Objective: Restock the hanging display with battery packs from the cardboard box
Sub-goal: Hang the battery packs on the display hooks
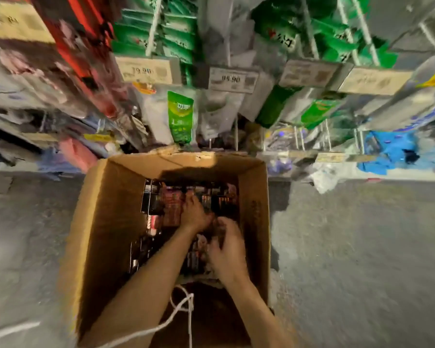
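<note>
A tall open cardboard box (106, 222) stands on the floor below me, with several dark battery packs (166, 204) lying at its bottom. Both of my arms reach down into it. My left hand (195, 213) lies on the packs near the far side, fingers curled among them. My right hand (227, 249) is blurred, its fingers curled round a pack near the right wall. The hanging display (231, 79) rises just beyond the box, with pegs of green packets and price tags.
A white cord (186, 307) hangs in front of me over the box's near side. Grey floor (362, 247) lies on both sides of the box. Blue packets (387, 149) and pink goods (76, 151) sit on the low shelves.
</note>
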Available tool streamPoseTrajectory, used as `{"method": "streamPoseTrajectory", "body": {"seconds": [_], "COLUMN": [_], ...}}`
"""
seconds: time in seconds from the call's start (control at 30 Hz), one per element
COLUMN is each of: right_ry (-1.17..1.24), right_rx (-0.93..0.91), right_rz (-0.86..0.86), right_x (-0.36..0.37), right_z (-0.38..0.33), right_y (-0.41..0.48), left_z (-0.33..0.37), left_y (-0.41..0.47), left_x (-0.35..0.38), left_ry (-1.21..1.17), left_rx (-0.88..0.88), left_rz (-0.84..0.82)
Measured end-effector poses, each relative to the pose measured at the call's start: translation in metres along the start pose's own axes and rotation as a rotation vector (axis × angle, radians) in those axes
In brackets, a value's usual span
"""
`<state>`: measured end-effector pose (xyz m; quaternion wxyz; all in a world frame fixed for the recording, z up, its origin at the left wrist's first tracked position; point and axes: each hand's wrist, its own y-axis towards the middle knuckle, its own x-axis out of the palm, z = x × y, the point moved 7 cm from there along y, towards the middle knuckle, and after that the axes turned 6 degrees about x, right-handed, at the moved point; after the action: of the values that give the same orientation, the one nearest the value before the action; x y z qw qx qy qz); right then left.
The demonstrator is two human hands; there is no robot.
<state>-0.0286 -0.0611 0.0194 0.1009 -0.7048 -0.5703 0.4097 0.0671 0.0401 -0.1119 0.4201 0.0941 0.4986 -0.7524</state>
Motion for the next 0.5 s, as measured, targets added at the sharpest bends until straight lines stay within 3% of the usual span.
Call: {"method": "streamPoseTrajectory", "body": {"seconds": [0.13,0.23,0.37,0.5], "right_ry": [0.049,0.055,0.088,0.127], "right_rx": [0.093,0.142,0.144,0.151], "right_rz": [0.038,0.075,0.099,0.120], "right_x": [0.002,0.003,0.005,0.005], "right_z": [0.018,0.028,0.033,0.038], "right_y": [0.010,0.015,0.021,0.021], "left_z": [0.002,0.006,0.002,0.012], "left_y": [0.025,0.036,0.053,0.059], "left_x": [0.023,0.026,0.034,0.044], "left_ry": [0.047,0.055,-0.103,0.038], "left_rx": [-0.082,-0.145,-0.327,-0.283], "left_rz": [0.010,0.126,0.207,0.226]}}
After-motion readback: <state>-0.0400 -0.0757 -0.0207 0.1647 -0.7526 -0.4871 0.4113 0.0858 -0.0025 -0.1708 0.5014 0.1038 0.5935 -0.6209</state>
